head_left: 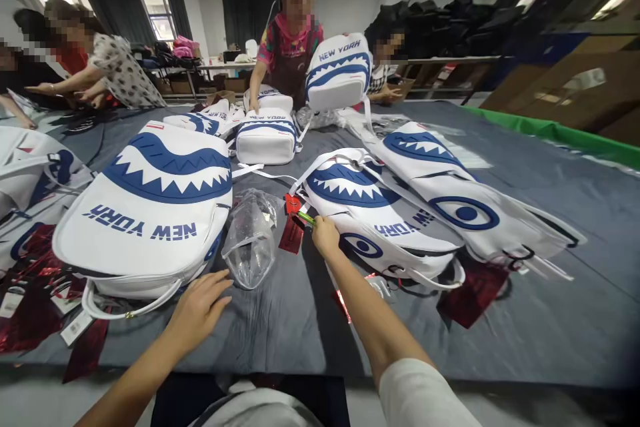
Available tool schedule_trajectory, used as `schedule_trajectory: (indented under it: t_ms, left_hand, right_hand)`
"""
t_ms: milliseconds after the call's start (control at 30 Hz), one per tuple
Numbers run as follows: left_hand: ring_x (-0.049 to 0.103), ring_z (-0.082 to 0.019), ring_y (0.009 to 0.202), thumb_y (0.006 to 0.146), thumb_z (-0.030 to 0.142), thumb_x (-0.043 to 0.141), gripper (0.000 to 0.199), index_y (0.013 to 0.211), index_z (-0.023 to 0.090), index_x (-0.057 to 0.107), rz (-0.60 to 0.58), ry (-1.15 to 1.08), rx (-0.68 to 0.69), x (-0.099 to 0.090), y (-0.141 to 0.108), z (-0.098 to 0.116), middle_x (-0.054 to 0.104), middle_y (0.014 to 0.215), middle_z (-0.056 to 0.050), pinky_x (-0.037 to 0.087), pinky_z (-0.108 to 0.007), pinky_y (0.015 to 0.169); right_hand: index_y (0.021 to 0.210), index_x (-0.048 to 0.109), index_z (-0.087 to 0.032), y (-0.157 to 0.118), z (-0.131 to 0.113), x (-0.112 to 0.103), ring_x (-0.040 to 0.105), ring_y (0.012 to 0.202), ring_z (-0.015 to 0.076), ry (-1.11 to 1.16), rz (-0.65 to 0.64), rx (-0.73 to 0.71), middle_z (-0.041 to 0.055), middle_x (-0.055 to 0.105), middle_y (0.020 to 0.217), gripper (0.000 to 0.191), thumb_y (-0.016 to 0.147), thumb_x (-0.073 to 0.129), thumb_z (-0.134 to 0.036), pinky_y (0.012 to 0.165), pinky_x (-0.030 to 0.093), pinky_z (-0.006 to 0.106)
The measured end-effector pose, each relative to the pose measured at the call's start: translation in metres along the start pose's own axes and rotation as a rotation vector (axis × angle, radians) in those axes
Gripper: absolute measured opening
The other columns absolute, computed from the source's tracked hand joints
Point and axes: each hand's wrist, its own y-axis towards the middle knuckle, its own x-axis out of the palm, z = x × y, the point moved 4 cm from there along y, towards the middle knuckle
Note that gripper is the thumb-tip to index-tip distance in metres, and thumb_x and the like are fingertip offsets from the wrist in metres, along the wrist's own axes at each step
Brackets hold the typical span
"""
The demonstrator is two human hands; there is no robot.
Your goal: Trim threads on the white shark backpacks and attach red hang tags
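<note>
My left hand [199,310] is open, fingers spread, over the table beside the top handle of a white backpack [150,250] with blue shark-mouth artwork and "NEW YORK" lettering. My right hand [325,237] is closed around a slim yellow-green tool [307,218] whose exact kind I cannot make out. The tool's end is close to a red tag [292,203] and a dark red foil tag [291,233]. Right of that hand lies a second white backpack [415,237] with an eye design on its side. A clear plastic bag [250,240] sits between my hands.
Another white backpack [465,203] lies at the right. Red foil tags [35,300] and white bags [30,180] crowd the left. Across the grey-covered table [565,320], a person [293,40] holds up a backpack [343,73], while more stand below. Other people sit farther back.
</note>
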Motion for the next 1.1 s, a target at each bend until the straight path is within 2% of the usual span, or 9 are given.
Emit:
schedule_trajectory:
  t_ms: [200,433,567,700,800,867,933,1033,1100]
  left_hand:
    - [0.065,-0.021,0.109,0.092,0.025,0.053,0.026,0.116,0.023,0.064,-0.023,-0.030,-0.063,0.002,-0.022,-0.011,0.068,0.120,-0.005,0.054,-0.038,0.094]
    - [0.066,-0.022,0.108,0.093,0.026,0.052,0.026,0.115,0.023,0.066,-0.051,-0.218,-0.099,0.023,-0.008,0.007,0.070,0.116,-0.005,0.054,-0.040,0.093]
    - [0.066,-0.021,0.107,0.093,0.027,0.053,0.025,0.114,0.022,0.066,0.033,-0.397,-0.190,0.013,0.010,0.020,0.070,0.114,-0.006,0.054,-0.038,0.093]
    - [0.060,-0.021,0.116,0.092,0.030,0.055,0.028,0.117,0.022,0.064,0.205,-0.503,-0.218,-0.024,0.041,0.032,0.067,0.119,-0.007,0.047,-0.041,0.103]
    - [0.045,-0.030,0.133,0.078,0.038,0.072,0.069,0.140,0.022,0.046,0.177,-0.518,-0.249,-0.039,0.058,0.044,0.052,0.141,-0.013,0.038,-0.050,0.111]
    - [0.042,-0.036,0.134,0.063,0.043,0.083,0.111,0.152,0.020,0.023,0.113,-0.551,-0.287,-0.036,0.060,0.052,0.046,0.144,-0.018,0.036,-0.056,0.109]
    - [0.047,-0.037,0.129,0.057,0.043,0.086,0.128,0.155,0.019,0.006,0.115,-0.606,-0.299,-0.029,0.054,0.058,0.050,0.139,-0.020,0.037,-0.056,0.107]
    - [0.057,-0.028,0.117,0.073,0.032,0.074,0.109,0.155,0.021,0.003,0.150,-0.755,-0.286,-0.021,0.037,0.056,0.060,0.126,-0.013,0.041,-0.048,0.104]
    - [0.062,-0.023,0.108,0.082,0.027,0.063,0.079,0.151,0.021,0.026,0.080,-0.930,-0.297,-0.023,0.025,0.046,0.067,0.114,-0.008,0.045,-0.040,0.099]
  right_hand:
    - [0.114,0.057,-0.016,-0.021,0.005,-0.008,0.063,0.085,0.0252,0.016,-0.051,0.043,0.0115,0.068,0.090,0.027,0.089,0.045,-0.017,0.072,0.043,0.032]
    - [0.094,0.055,-0.020,-0.043,-0.001,-0.084,0.061,0.063,0.0177,0.373,-0.022,-0.027,-0.0004,0.063,0.070,0.021,0.075,0.046,-0.022,0.059,0.046,0.026]
    - [0.079,0.050,-0.021,-0.073,-0.039,-0.140,0.052,0.045,0.0136,0.646,-0.079,-0.081,-0.0049,0.057,0.055,0.013,0.066,0.048,-0.022,0.047,0.044,0.024]
    - [0.075,0.052,-0.021,-0.113,-0.098,-0.198,0.050,0.041,0.0112,0.649,-0.154,-0.235,-0.0057,0.055,0.051,0.010,0.065,0.053,-0.020,0.042,0.041,0.022]
    - [0.076,0.054,-0.020,-0.138,-0.141,-0.224,0.051,0.042,0.0112,0.732,-0.279,-0.339,-0.0047,0.057,0.052,0.010,0.066,0.058,-0.021,0.042,0.044,0.022]
    - [0.076,0.054,-0.019,-0.152,-0.163,-0.231,0.052,0.042,0.0111,0.784,-0.327,-0.385,-0.0045,0.058,0.051,0.011,0.067,0.060,-0.022,0.041,0.045,0.022]
    - [0.077,0.054,-0.019,-0.165,-0.181,-0.231,0.052,0.040,0.0111,0.806,-0.389,-0.416,-0.0047,0.058,0.050,0.011,0.069,0.060,-0.024,0.041,0.045,0.022]
    - [0.077,0.053,-0.020,-0.181,-0.201,-0.224,0.055,0.041,0.0115,0.727,-0.447,-0.463,-0.0044,0.060,0.052,0.008,0.071,0.058,-0.021,0.043,0.046,0.021]
    - [0.077,0.053,-0.020,-0.185,-0.211,-0.222,0.056,0.043,0.0114,0.666,-0.429,-0.501,-0.0041,0.061,0.053,0.008,0.070,0.058,-0.019,0.044,0.046,0.021]
